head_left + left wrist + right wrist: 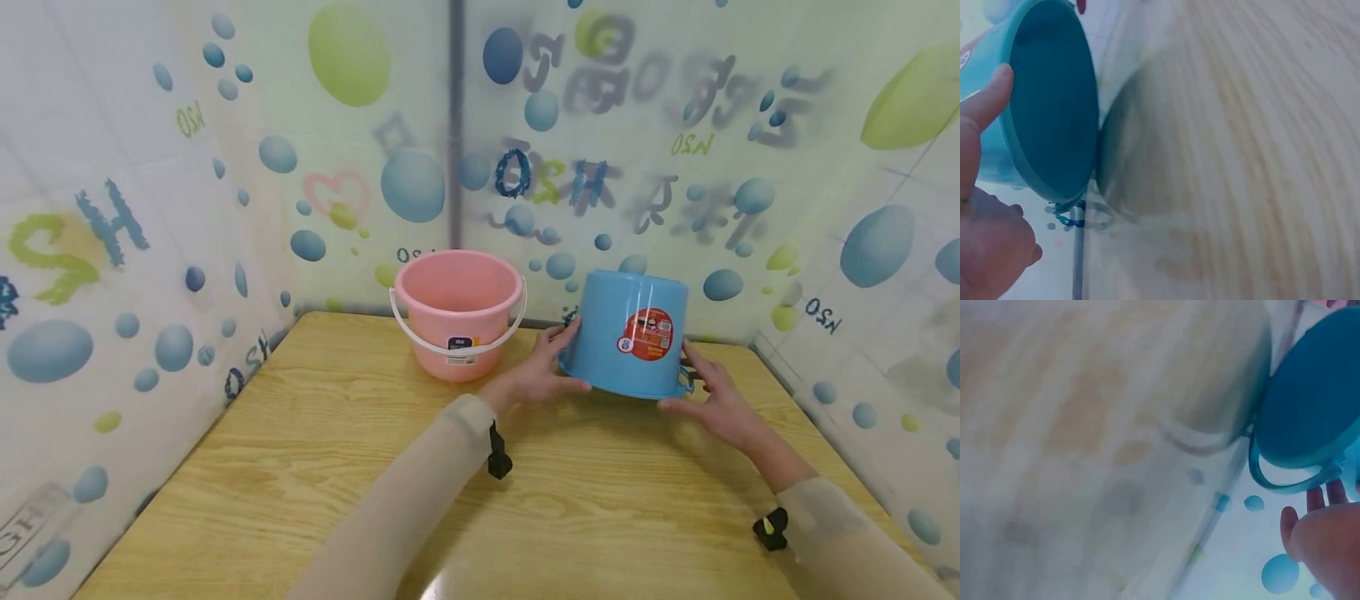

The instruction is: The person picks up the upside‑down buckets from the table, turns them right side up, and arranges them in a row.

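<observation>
A blue bucket [606, 333] with a round red label [649, 335] is upside down, its rim facing the table and slightly tilted. My left hand [542, 377] holds its left side by the rim; in the left wrist view the thumb [992, 97] presses on the wall beside the rim. On the other side my right hand [722, 407] holds the bucket near a blue loop handle [1275, 485] that hangs at the rim. Both wrist views look into the open mouth, and a gap to the table shows under part of the rim.
A pink bucket [459, 323] stands upright left of the blue one, its white handle [427, 343] lowered across the front. Beneath is a wood-grain table [315, 467]. Patterned curtains [337, 167] close off the back and both sides.
</observation>
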Demonstrator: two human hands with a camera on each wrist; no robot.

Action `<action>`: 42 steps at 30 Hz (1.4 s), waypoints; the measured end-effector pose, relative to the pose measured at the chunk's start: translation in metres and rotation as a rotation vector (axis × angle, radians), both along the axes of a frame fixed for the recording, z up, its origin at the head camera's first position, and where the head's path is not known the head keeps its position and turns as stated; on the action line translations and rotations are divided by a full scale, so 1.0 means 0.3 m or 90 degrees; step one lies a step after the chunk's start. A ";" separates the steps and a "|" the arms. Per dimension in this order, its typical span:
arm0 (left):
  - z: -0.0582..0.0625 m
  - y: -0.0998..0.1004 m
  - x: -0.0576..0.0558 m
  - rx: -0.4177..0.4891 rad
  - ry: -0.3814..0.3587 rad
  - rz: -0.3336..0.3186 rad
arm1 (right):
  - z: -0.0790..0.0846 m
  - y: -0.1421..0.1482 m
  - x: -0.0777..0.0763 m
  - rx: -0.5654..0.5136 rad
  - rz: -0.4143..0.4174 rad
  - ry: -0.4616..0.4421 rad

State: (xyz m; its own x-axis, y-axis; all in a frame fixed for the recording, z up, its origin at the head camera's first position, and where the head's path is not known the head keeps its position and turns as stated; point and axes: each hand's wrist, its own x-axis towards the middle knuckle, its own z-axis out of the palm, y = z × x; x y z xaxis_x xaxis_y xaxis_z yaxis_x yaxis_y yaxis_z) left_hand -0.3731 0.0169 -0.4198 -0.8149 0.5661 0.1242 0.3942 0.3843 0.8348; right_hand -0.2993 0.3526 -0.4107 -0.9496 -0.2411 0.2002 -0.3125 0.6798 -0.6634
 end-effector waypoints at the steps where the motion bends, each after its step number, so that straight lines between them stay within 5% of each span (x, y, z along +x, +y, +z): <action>1: 0.005 -0.003 0.000 0.011 0.001 -0.008 | 0.006 0.002 0.000 -0.007 0.002 -0.003; 11: 0.069 -0.040 0.033 0.076 -0.029 -0.009 | 0.061 -0.006 0.013 -0.079 0.010 -0.039; 22: 0.119 -0.090 0.064 0.099 0.045 -0.038 | 0.122 -0.039 0.042 -0.113 -0.014 -0.006; 32: 0.169 -0.126 0.066 0.155 0.038 -0.056 | 0.142 -0.035 0.057 -0.224 0.074 0.000; 42: 0.192 -0.152 0.079 0.128 0.093 -0.054 | 0.161 -0.017 0.060 -0.285 0.160 0.008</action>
State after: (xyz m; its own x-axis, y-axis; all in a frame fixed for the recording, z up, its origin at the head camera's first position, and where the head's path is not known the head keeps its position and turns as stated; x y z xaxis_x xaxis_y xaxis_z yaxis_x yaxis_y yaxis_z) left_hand -0.3493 -0.0286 -0.3623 -0.7304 0.5839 0.3545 0.5402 0.1762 0.8229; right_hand -0.2814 0.3474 -0.3624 -0.8701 -0.3494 0.3475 -0.4400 0.2334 -0.8671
